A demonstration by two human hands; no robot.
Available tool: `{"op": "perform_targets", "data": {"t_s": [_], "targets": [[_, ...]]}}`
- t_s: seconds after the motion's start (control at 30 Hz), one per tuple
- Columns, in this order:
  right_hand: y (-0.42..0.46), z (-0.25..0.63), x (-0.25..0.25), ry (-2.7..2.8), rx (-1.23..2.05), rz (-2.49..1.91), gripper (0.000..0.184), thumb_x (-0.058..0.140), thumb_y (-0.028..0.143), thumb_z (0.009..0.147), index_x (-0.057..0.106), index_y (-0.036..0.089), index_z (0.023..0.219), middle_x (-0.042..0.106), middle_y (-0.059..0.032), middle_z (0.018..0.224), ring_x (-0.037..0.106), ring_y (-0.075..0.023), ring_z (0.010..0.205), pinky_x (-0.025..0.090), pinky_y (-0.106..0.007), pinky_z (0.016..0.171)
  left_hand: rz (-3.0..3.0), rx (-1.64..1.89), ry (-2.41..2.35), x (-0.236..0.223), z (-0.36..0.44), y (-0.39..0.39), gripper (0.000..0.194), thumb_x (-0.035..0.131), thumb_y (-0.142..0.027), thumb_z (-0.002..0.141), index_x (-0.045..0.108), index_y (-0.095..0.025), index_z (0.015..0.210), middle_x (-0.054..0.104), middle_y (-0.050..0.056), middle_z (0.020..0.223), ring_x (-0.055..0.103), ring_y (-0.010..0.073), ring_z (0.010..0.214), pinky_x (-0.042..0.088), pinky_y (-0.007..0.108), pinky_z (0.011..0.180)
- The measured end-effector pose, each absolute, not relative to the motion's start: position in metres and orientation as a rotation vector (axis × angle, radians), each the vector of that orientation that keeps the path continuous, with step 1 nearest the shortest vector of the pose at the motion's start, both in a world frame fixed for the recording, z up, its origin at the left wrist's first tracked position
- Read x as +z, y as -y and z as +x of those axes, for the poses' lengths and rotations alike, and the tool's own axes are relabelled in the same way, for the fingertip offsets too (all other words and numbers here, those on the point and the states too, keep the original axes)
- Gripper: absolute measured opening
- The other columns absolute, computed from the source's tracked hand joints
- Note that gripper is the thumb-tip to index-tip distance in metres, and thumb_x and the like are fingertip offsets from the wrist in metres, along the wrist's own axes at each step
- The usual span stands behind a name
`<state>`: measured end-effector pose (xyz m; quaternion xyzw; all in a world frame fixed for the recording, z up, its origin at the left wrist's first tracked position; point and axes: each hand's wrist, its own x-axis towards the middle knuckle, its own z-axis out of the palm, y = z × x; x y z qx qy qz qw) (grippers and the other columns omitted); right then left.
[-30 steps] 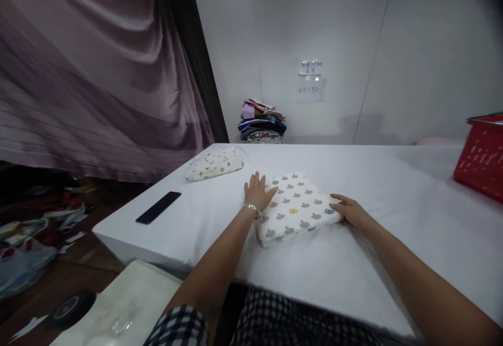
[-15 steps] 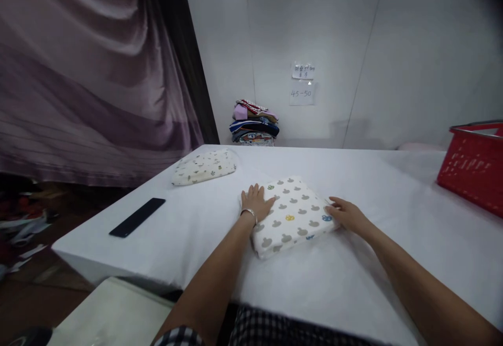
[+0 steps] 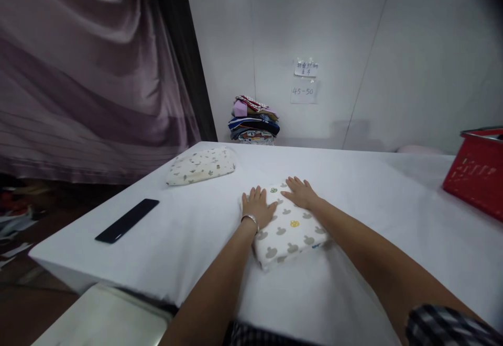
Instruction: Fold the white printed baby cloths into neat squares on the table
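A folded white cloth [image 3: 291, 233] printed with grey mushroom-like shapes and a few coloured motifs lies on the white-covered table [image 3: 188, 225] in front of me. Flat on its left part rests my left hand [image 3: 259, 208], fingers spread, with a bracelet at the wrist. My right hand [image 3: 302, 193] lies open across its far right part, fingers pointing up and left. Neither hand grips the cloth; both press on its top. Part of the print is hidden under my hands and right forearm.
Another folded patterned cloth [image 3: 202, 166] lies at the table's far left. Nearer is a black flat strip [image 3: 128, 220]. A red basket [image 3: 477, 173] stands at the right. Stacked fabrics [image 3: 254, 121] sit behind the table, by wall notes [image 3: 304, 90]. A pale surface [image 3: 106, 320] is at lower left.
My right hand has moved from the cloth's right edge up and left onto its top, and its fingers now lie flat. The left hand stays on the cloth. The view has shifted slightly.
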<state>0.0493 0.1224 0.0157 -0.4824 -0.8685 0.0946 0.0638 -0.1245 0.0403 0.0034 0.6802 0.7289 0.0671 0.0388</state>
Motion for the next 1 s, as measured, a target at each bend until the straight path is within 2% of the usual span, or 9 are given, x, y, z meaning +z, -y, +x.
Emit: {"op": "perform_targets", "data": {"t_s": [0.17,0.27,0.37,0.47,0.53,0.63,0.73,0.8,1.0], "targets": [[-0.131,0.052,0.002,2.627,0.315,-1.491,0.071,0.026,0.06,0.088,0.024,0.016,0.144,0.015,-0.0071,0.151,0.007,-0.0245,0.139,0.005,-0.048,0.11,2.079,0.229,-2.215,0.006,-0.123,-0.039,0.072,0.022,-0.058,0.084,0.027,-0.015,0.142,0.015,0.009,0.151,0.008,0.0271,0.139,0.004,0.053,0.11],[-0.134,0.052,0.009,2.556,0.462,-1.482,0.067,0.033,0.057,0.087,0.03,0.019,0.142,0.019,-0.0071,0.15,0.009,-0.0251,0.139,0.005,-0.047,0.11,2.075,0.256,-2.203,0.006,-0.123,-0.038,0.072,0.024,-0.057,0.084,0.027,-0.015,0.142,0.016,0.009,0.151,0.008,0.0274,0.139,0.005,0.053,0.11],[-0.139,0.063,0.018,2.309,0.617,-1.57,0.059,0.035,0.051,0.089,0.036,0.02,0.139,0.024,-0.0062,0.149,0.018,-0.0234,0.137,0.014,-0.038,0.111,2.074,0.274,-2.197,0.006,-0.124,-0.039,0.071,0.024,-0.057,0.084,0.027,-0.016,0.142,0.015,0.008,0.151,0.008,0.0271,0.139,0.004,0.053,0.11],[-0.142,0.088,0.024,2.024,0.688,-1.743,0.055,0.04,0.045,0.089,0.04,0.015,0.136,0.036,-0.0114,0.143,0.034,-0.0242,0.13,0.027,-0.035,0.105,2.077,0.286,-2.194,0.005,-0.125,-0.039,0.071,0.025,-0.057,0.084,0.027,-0.016,0.141,0.016,0.008,0.151,0.008,0.0274,0.139,0.005,0.053,0.11],[-0.139,0.105,0.027,1.956,0.742,-1.852,0.054,0.047,0.044,0.086,0.048,0.011,0.129,0.048,-0.0166,0.132,0.045,-0.0276,0.121,0.036,-0.037,0.098,2.08,0.295,-2.193,0.005,-0.126,-0.039,0.07,0.026,-0.057,0.084,0.028,-0.016,0.141,0.017,0.008,0.151,0.008,0.0279,0.139,0.005,0.053,0.11],[-0.132,0.122,0.03,1.921,0.884,-1.969,0.046,0.059,0.047,0.077,0.064,0.011,0.106,0.063,-0.0168,0.111,0.058,-0.0294,0.102,0.047,-0.035,0.08,2.08,0.298,-2.189,0.004,-0.126,-0.04,0.07,0.025,-0.057,0.084,0.028,-0.017,0.141,0.016,0.008,0.151,0.009,0.028,0.139,0.005,0.053,0.11],[-0.126,0.127,0.033,1.899,0.997,-2.048,0.046,0.064,0.053,0.07,0.067,0.011,0.089,0.067,-0.0166,0.096,0.062,-0.0291,0.088,0.049,-0.034,0.067,2.08,0.315,-2.195,0.002,-0.127,-0.04,0.069,0.025,-0.057,0.084,0.029,-0.018,0.141,0.017,0.007,0.151,0.009,0.0277,0.139,0.005,0.053,0.11],[-0.124,0.128,0.034,1.876,1.037,-2.081,0.05,0.066,0.056,0.067,0.066,0.011,0.09,0.066,-0.0171,0.097,0.062,-0.0284,0.084,0.049,-0.034,0.063,2.084,0.339,-2.201,0.001,-0.127,-0.04,0.069,0.025,-0.058,0.084,0.03,-0.018,0.14,0.018,0.007,0.151,0.009,0.0272,0.139,0.005,0.053,0.111],[-0.12,0.127,0.036,1.674,1.388,-1.995,0.047,0.07,0.053,0.066,0.064,0.013,0.09,0.066,-0.0137,0.102,0.063,-0.0239,0.088,0.052,-0.029,0.067,2.075,0.383,-2.195,0.0,-0.13,-0.038,0.067,0.027,-0.057,0.083,0.033,-0.02,0.139,0.02,0.005,0.15,0.011,0.025,0.139,0.006,0.052,0.111]]}}
